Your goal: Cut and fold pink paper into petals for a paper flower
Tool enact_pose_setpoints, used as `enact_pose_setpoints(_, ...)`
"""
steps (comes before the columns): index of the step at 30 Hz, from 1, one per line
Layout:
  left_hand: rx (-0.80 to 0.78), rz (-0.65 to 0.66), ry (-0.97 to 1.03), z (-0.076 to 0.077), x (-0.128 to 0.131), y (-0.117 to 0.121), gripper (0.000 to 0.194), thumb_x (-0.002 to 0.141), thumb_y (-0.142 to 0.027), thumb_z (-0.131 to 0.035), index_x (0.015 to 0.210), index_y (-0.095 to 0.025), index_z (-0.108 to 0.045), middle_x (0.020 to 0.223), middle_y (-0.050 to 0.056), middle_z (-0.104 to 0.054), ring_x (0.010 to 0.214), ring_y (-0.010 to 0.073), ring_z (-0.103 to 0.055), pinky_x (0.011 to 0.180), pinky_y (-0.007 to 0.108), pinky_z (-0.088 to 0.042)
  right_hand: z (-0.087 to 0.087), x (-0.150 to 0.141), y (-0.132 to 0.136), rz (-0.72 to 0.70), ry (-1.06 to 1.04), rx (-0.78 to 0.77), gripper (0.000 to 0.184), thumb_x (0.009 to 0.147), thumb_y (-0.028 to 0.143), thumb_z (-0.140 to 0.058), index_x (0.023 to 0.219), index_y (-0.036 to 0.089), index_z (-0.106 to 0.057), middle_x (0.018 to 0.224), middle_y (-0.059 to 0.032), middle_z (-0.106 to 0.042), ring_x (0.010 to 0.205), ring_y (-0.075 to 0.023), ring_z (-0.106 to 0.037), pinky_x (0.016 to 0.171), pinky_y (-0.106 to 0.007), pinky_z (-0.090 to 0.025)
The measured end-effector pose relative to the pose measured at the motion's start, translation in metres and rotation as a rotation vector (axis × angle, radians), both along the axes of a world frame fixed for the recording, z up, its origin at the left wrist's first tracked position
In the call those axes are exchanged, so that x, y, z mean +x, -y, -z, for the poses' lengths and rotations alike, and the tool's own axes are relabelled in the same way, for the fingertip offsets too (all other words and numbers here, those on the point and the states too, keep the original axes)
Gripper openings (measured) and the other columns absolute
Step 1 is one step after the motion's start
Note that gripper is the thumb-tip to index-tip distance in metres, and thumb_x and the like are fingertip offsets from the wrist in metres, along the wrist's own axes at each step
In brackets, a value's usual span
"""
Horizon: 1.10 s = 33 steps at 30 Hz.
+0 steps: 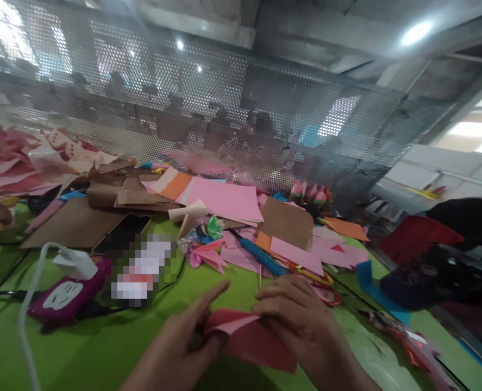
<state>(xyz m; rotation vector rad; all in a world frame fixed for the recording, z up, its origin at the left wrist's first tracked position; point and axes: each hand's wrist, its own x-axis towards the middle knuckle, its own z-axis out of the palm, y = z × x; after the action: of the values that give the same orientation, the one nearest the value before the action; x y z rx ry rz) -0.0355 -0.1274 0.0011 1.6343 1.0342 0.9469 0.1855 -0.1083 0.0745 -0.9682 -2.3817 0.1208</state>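
Note:
Low in the view, both hands are on a piece of pink paper (257, 342), which is bent over along its upper edge. My left hand (187, 331) pinches its left end between thumb and fingers, with the index finger raised off it. Curled over the upper right part of the sheet is my right hand (301, 320); its fingertips rest at the fold and its thumb is hidden. Just beyond the hands lie scissors with a red and yellow handle (326, 296), a blue-handled tool (263, 258) and a small folded pink paper piece (210, 255).
A purple power strip (69, 296) with a white charger (77, 263) and cords occupies the left. Behind are phones, brown paper (287, 222) and pink sheets (224, 200). A glue gun (418, 347) lies right. A perforated metal screen (208, 108) borders the green table (102, 353).

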Motion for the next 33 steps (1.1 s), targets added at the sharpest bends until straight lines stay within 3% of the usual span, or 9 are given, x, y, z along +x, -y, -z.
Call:
enact_pose_setpoints(2, -0.073, -0.028, 0.063, -0.001, 0.003, 0.002, 0.072, 0.084, -0.022, -0.052, 0.149, -0.025, -0.020, 0.079, -0.002, -0.065, 0.069, 0.0131, -0.059, 0.068, 0.025, -0.050, 0.005, 0.000, -0.001, 0.033, 0.015, 0.138, 0.018, 0.090, 0.016, -0.055, 0.095, 0.027, -0.069, 0.091, -0.0028, -0.070, 0.086, -0.0195, -0.061, 0.075, -0.033, -0.044)
enact_pose_setpoints(5, -0.153, -0.034, 0.149, -0.001, 0.004, 0.007, 0.076, 0.087, -0.025, -0.050, 0.150, -0.024, -0.007, 0.069, -0.005, -0.054, 0.061, 0.0105, -0.050, 0.062, 0.022, -0.044, 0.011, 0.001, -0.001, 0.043, -0.002, 0.277, 0.021, 0.087, 0.011, -0.056, 0.095, 0.026, -0.069, 0.089, -0.0025, -0.070, 0.083, -0.0190, -0.061, 0.075, -0.034, -0.042)
enact_pose_setpoints(9, -0.199, -0.005, 0.205, 0.000, 0.002, 0.014, 0.072, 0.090, -0.032, -0.047, 0.150, -0.026, -0.008, 0.070, -0.005, -0.050, 0.063, 0.0109, -0.051, 0.065, 0.023, -0.044, 0.012, 0.000, 0.001, 0.038, -0.011, 0.336, 0.022, 0.086, 0.009, -0.054, 0.094, 0.024, -0.068, 0.087, -0.0024, -0.072, 0.078, -0.0175, -0.062, 0.075, -0.033, -0.042)
enact_pose_setpoints(19, -0.298, 0.128, 0.353, 0.008, 0.002, 0.027, 0.079, 0.090, -0.046, -0.049, 0.151, -0.026, -0.002, 0.083, 0.003, -0.069, 0.075, 0.0165, -0.065, 0.070, 0.030, -0.051, 0.019, 0.003, 0.005, 0.006, -0.080, 0.348, 0.018, 0.085, 0.010, -0.061, 0.097, 0.022, -0.065, 0.092, -0.0043, -0.072, 0.083, -0.0177, -0.067, 0.079, -0.033, -0.048)
enact_pose_setpoints(22, -0.295, 0.145, 0.266, 0.011, 0.000, 0.030, 0.073, 0.091, -0.049, -0.046, 0.150, -0.027, -0.010, 0.085, 0.003, -0.069, 0.076, 0.0172, -0.066, 0.069, 0.031, -0.052, 0.020, 0.004, 0.006, -0.010, -0.079, 0.345, 0.017, 0.084, 0.009, -0.060, 0.096, 0.021, -0.064, 0.093, -0.0045, -0.072, 0.083, -0.0170, -0.067, 0.080, -0.033, -0.049)
enact_pose_setpoints(26, -0.095, 0.072, -0.066, 0.004, -0.014, 0.031, 0.059, 0.093, -0.047, -0.041, 0.147, -0.035, -0.022, 0.091, 0.001, -0.072, 0.082, 0.0195, -0.068, 0.072, 0.032, -0.055, 0.017, 0.005, 0.008, -0.020, -0.052, 0.337, 0.019, 0.084, 0.007, -0.058, 0.095, 0.022, -0.064, 0.093, -0.0040, -0.072, 0.079, -0.0167, -0.067, 0.077, -0.033, -0.051)
enact_pose_setpoints(28, 0.084, -0.020, -0.305, -0.001, -0.022, 0.029, 0.063, 0.091, -0.045, -0.044, 0.148, -0.036, -0.017, 0.096, 0.002, -0.073, 0.084, 0.0213, -0.069, 0.073, 0.034, -0.057, 0.017, 0.006, 0.009, -0.040, -0.036, 0.323, 0.021, 0.084, 0.006, -0.056, 0.096, 0.022, -0.063, 0.093, -0.0039, -0.072, 0.078, -0.0168, -0.067, 0.078, -0.033, -0.052)
enact_pose_setpoints(30, 0.324, -0.176, -0.509, -0.002, -0.026, 0.027, 0.072, 0.087, -0.042, -0.052, 0.149, -0.033, -0.017, 0.118, 0.007, -0.067, 0.103, 0.0261, -0.065, 0.082, 0.039, -0.056, 0.017, 0.007, 0.010, -0.069, -0.029, 0.306, 0.022, 0.083, 0.004, -0.055, 0.096, 0.021, -0.062, 0.096, -0.0049, -0.072, 0.081, -0.0172, -0.067, 0.078, -0.033, -0.053)
enact_pose_setpoints(33, 0.602, -0.231, -0.595, 0.003, -0.016, 0.022, 0.084, 0.078, -0.038, -0.062, 0.149, -0.026, -0.019, 0.138, 0.013, -0.052, 0.120, 0.0304, -0.055, 0.087, 0.042, -0.055, 0.020, 0.008, 0.010, -0.107, -0.030, 0.293, 0.022, 0.081, 0.002, -0.055, 0.093, 0.019, -0.062, 0.099, -0.0067, -0.071, 0.084, -0.0177, -0.066, 0.079, -0.033, -0.053)
